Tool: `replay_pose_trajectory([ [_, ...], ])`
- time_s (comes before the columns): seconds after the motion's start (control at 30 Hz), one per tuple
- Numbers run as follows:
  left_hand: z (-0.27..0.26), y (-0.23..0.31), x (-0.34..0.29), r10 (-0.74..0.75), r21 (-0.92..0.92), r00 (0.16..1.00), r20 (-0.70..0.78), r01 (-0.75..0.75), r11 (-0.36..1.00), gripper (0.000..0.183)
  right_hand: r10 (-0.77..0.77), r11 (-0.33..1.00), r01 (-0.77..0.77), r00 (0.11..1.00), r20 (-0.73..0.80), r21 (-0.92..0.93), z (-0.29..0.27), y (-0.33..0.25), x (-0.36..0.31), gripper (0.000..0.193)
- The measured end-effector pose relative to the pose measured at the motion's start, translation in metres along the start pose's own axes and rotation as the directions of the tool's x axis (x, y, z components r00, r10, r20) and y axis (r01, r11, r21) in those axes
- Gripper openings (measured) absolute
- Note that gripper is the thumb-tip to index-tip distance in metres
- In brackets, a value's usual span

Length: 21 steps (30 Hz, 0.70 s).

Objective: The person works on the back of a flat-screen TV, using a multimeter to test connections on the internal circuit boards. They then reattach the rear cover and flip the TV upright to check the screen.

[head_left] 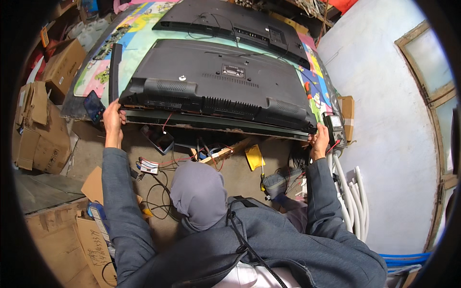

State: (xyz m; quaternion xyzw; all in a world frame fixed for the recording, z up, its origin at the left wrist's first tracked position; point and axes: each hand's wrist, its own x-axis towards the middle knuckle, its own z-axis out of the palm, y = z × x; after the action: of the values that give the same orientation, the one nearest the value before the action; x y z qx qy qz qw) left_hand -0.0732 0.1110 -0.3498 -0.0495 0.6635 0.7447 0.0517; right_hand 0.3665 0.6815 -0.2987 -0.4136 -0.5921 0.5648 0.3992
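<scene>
A flat-screen television's black back cover lies with its outer side up on the table, its near edge toward me. My left hand is closed round the cover's near left corner. At the near right corner, my right hand grips the same cover, fingers bent at its edge. Below the cover's near edge shows a long dark panel edge, and a thin red wire with a white plug hangs there. Beside my left hand is a smartphone with its screen lit. The fingertips under the cover are hidden.
Another television lies behind. A black strip and a circuit board lie left, a red screwdriver right. Cables and a yellow-handled screwdriver lie on the floor. Cardboard boxes stand left; white pipes lean right.
</scene>
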Motion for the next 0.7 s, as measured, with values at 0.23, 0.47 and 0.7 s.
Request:
replay_pose_trajectory([
  [0.23, -0.008, -0.039, -0.005, -0.064, 0.004, 0.997, 0.036, 0.064, 0.998, 0.04, 0.106, 0.994, -0.106, 0.994, -0.029, -0.013, -0.005, 0.045, -0.001, 0.028],
  [0.47, -0.01, -0.045, -0.006, -0.09, 0.039, 0.995, 0.031, 0.088, 0.995, 0.04, 0.134, 0.991, -0.134, 0.991, -0.024, -0.007, -0.007, 0.048, -0.006, 0.027],
  [0.7, -0.012, -0.04, -0.007, -0.104, 0.081, 0.994, 0.041, 0.101, 0.992, 0.043, 0.187, 0.982, -0.187, 0.982, 0.001, -0.015, -0.006, 0.043, -0.005, 0.029],
])
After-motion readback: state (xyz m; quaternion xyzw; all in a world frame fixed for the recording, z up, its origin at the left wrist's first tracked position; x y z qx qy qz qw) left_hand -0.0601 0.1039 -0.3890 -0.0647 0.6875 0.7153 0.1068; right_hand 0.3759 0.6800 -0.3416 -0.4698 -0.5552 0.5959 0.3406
